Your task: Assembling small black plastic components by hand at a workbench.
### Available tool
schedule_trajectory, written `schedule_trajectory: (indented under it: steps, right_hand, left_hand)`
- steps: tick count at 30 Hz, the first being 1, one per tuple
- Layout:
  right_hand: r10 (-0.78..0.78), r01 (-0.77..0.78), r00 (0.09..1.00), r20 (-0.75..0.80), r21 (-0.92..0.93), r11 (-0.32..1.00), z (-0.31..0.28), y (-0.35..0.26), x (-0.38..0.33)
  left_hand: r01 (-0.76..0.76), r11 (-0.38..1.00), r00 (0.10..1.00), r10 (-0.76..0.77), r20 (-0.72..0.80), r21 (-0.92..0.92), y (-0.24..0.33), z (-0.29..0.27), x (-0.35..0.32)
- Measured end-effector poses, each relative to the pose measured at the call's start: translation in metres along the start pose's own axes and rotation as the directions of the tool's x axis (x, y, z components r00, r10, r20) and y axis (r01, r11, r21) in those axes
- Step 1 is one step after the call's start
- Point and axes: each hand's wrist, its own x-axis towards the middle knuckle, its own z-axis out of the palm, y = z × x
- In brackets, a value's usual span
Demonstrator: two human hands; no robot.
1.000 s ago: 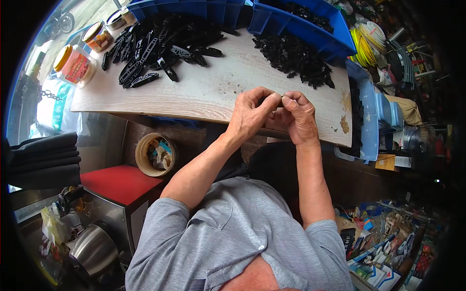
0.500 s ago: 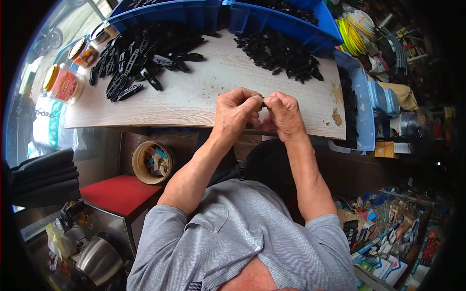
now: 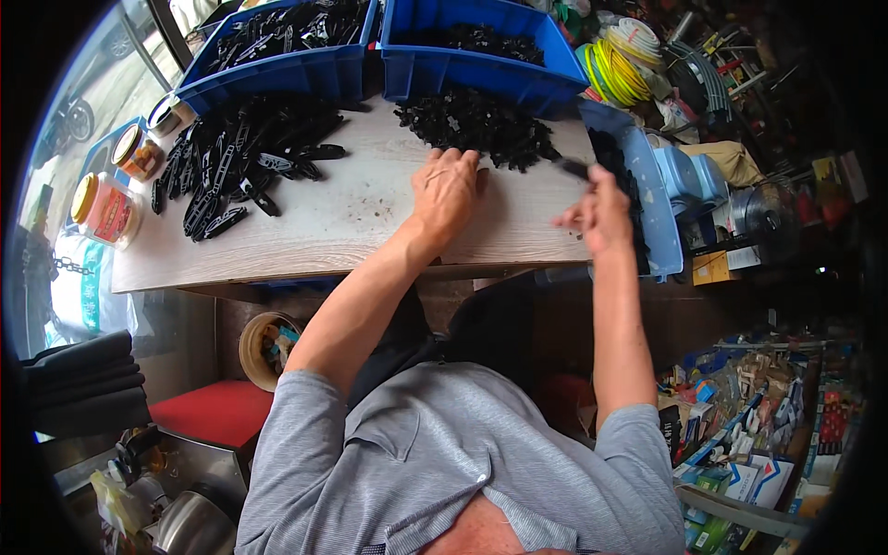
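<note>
My left hand [image 3: 446, 196] is at the near edge of a pile of small black plastic parts [image 3: 495, 129]. Its fingers are curled down with the tips hidden; a dark bit shows beside the thumb, too small to name. Motion smears my right hand [image 3: 603, 215], over the table's right side beside a light blue bin [image 3: 655, 190] of black pieces. A blurred long black piece [image 3: 573, 168] is by its fingertips; whether they grip it is unclear. Long black slotted plastic pieces [image 3: 227, 162] lie heaped on the left of the table.
Two blue crates [image 3: 277, 74] of black parts stand along the back of the pale wooden table [image 3: 324, 217]. Lidded jars [image 3: 106, 211] line the left edge. A waste bucket [image 3: 264, 347] and a red-topped cabinet [image 3: 208, 412] are below left; cluttered goods [image 3: 740, 425] fill the right.
My hands were together at the table's front edge around a small dark item. They have parted: the left moved forward to the small-parts pile, the right swung right. The view has shifted too.
</note>
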Motion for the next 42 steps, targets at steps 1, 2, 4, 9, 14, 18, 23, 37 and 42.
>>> schedule_trajectory:
  steps: [1, 2, 4, 9, 14, 18, 23, 37, 42]
  right_hand:
    - [-0.008, 0.012, 0.988, -0.155, 0.025, 1.000, -0.008, -0.011, 0.008]
    - [-0.043, 0.052, 0.955, -0.293, 0.023, 0.998, -0.007, -0.020, 0.010]
    - [-0.065, 0.085, 0.937, -0.344, 0.044, 0.995, -0.013, -0.015, 0.016]
    - [0.023, -0.026, 0.993, -0.118, -0.029, 0.999, 0.010, 0.021, 0.006]
    - [0.077, -0.063, 0.988, 0.133, -0.106, 0.992, 0.044, 0.043, -0.005]
    - [0.041, 0.001, 0.952, 0.304, -0.139, 0.990, 0.066, 0.045, -0.016]
    - [-0.023, 0.096, 0.898, 0.440, -0.144, 0.985, 0.072, 0.056, -0.021]
    - [-0.086, 0.128, 0.878, 0.471, -0.058, 0.990, 0.080, 0.064, -0.035]
    - [-0.113, 0.146, 0.859, 0.499, -0.026, 0.989, 0.081, 0.061, -0.036]
  left_hand:
    - [-0.005, 1.000, 1.000, 0.005, -0.003, 0.000, 0.004, 0.002, 0.003]
    - [0.015, 0.999, 0.999, -0.016, 0.035, 0.029, 0.006, 0.002, 0.005]
    - [0.064, 0.997, 0.993, -0.068, 0.100, 0.042, 0.008, 0.002, 0.009]
    - [0.023, 0.998, 0.999, -0.024, 0.025, 0.061, -0.002, 0.005, 0.003]
    - [-0.081, 0.996, 0.997, 0.081, 0.000, 0.028, -0.005, 0.000, -0.002]
    - [0.286, 0.706, 0.958, -0.211, 0.192, -0.648, 0.003, -0.024, -0.013]
    - [0.598, -0.005, 0.783, -0.212, 0.585, -0.802, 0.004, -0.047, -0.030]
    - [0.423, -0.174, 0.791, -0.408, 0.456, -0.889, 0.017, -0.052, -0.058]
    - [0.433, -0.162, 0.796, -0.392, 0.461, -0.887, 0.017, -0.047, -0.057]
